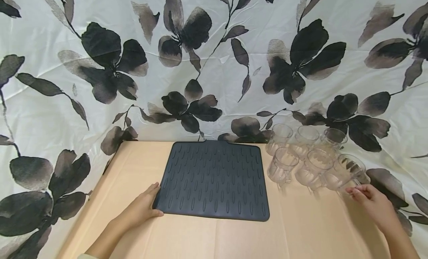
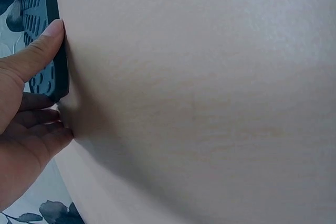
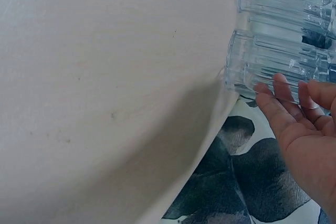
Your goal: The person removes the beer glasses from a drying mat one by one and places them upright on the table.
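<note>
A dark grey ridged rubber mat (image 1: 214, 181) lies flat on the table. My left hand (image 1: 142, 205) touches its near left corner, with the thumb at the front edge and the fingers along the left side. In the left wrist view the thumb lies against the edge of the mat (image 2: 51, 19). Several clear glass mugs stand in two rows to the right of the mat. My right hand (image 1: 372, 203) is at the handle of the front right glass mug (image 1: 346, 173), its fingers and thumb around that handle. The right wrist view shows this glass mug (image 3: 273, 59) upright.
The light wooden table (image 1: 247, 240) extends in front of the mat and mugs. A white cloth with dark flowers (image 1: 234, 84) hangs behind the table and shows at both sides. Another front-row mug (image 1: 317, 170) stands close beside the one at my right hand.
</note>
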The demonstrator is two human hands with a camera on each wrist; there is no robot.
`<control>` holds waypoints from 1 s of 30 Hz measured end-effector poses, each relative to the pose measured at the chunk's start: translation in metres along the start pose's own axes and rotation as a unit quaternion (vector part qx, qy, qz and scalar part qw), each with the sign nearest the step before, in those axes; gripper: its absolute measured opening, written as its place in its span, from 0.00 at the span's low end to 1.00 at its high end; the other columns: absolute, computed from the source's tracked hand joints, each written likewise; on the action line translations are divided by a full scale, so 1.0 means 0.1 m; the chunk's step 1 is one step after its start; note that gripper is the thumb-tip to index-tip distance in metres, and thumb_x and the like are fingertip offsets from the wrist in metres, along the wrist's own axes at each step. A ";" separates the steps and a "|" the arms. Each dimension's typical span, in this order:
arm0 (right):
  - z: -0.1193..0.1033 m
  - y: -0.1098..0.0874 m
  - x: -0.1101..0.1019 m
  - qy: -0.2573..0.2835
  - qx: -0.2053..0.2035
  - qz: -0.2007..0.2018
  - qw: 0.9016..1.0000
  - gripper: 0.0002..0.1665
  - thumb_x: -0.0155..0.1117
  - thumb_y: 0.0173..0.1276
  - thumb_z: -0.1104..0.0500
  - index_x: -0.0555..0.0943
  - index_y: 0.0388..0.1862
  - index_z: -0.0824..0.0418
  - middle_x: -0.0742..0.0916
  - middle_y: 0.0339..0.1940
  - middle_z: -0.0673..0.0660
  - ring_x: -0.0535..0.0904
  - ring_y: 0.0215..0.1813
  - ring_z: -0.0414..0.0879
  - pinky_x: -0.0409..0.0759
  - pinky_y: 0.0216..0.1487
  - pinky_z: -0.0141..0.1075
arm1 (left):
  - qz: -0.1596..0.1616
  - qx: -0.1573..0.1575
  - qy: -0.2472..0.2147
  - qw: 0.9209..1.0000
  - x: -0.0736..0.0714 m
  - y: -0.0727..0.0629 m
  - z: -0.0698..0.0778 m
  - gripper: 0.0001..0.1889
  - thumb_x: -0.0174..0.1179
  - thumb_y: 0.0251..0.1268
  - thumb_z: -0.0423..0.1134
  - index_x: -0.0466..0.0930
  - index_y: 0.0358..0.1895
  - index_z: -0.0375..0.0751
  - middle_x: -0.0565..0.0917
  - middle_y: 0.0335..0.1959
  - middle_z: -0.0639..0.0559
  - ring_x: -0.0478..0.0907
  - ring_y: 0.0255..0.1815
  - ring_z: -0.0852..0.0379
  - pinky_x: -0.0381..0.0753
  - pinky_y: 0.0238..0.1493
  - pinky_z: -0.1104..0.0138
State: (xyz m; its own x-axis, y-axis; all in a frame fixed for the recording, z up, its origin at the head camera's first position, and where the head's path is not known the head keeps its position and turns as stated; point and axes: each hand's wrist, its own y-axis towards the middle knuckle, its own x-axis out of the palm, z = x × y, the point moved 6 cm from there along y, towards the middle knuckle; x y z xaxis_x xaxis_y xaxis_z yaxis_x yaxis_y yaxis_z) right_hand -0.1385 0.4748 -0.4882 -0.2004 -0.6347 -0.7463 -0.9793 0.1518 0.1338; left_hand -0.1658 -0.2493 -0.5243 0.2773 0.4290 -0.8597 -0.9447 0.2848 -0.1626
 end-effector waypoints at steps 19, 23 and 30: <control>-0.18 0.11 -0.29 -0.071 0.008 0.017 0.997 0.30 0.57 0.80 0.53 0.70 0.61 0.81 0.79 0.56 0.85 0.68 0.39 0.16 0.63 0.30 0.14 | 0.008 -0.013 -0.003 1.000 -0.03 0.01 0.00 0.59 0.82 0.47 0.49 0.58 0.76 0.20 0.57 0.79 0.25 0.56 0.79 0.26 0.64 0.74 0.38; -0.37 0.12 -0.39 -0.094 0.010 0.024 0.995 0.32 0.55 0.82 0.53 0.67 0.64 0.83 0.75 0.58 0.88 0.84 0.50 0.64 0.81 0.47 0.31 | 0.009 -0.012 -0.006 1.000 -0.04 0.00 0.02 0.59 0.82 0.47 0.50 0.58 0.76 0.19 0.57 0.79 0.24 0.56 0.79 0.26 0.63 0.74 0.38; -0.67 0.15 -0.54 -0.131 0.024 0.074 0.988 0.32 0.52 0.83 0.50 0.68 0.69 0.76 0.76 0.62 0.83 0.74 0.60 0.81 0.73 0.51 0.71 | 0.028 0.017 0.006 0.999 -0.21 0.00 0.11 0.53 0.73 0.61 0.54 0.56 0.77 0.20 0.58 0.78 0.23 0.56 0.79 0.25 0.62 0.74 0.36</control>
